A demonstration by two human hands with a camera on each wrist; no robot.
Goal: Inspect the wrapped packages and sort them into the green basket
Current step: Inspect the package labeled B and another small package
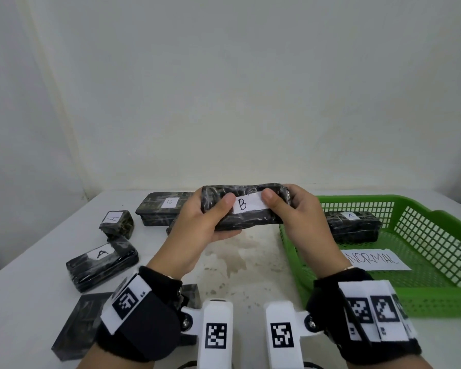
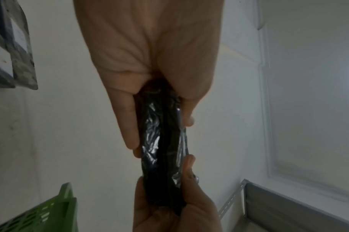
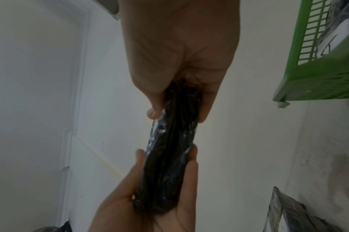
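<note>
While we hold the B package up above the table, our left hand grips its left end and our right hand grips its right end. Each thumb lies on the front face, one at either side of the white label marked B, and the fingers curl round behind. The package is long, dark and wrapped in shiny film; it sags a little in the middle and touches nothing but our hands. From the left wrist we see its narrow edge pinched between fingers and thumb, with the other hand holding the far end; the right wrist shows the same.

To our right stands the green basket. Inside it lies one package marked A near the far left corner, and a paper slip reading NORMAL lies on the basket floor nearer to us.

To our left, on the table, lie more wrapped packages: a second B package at the back, a small A block, a flat A package, and an unlabelled dark one nearest us, partly hidden by our left wrist.
</note>
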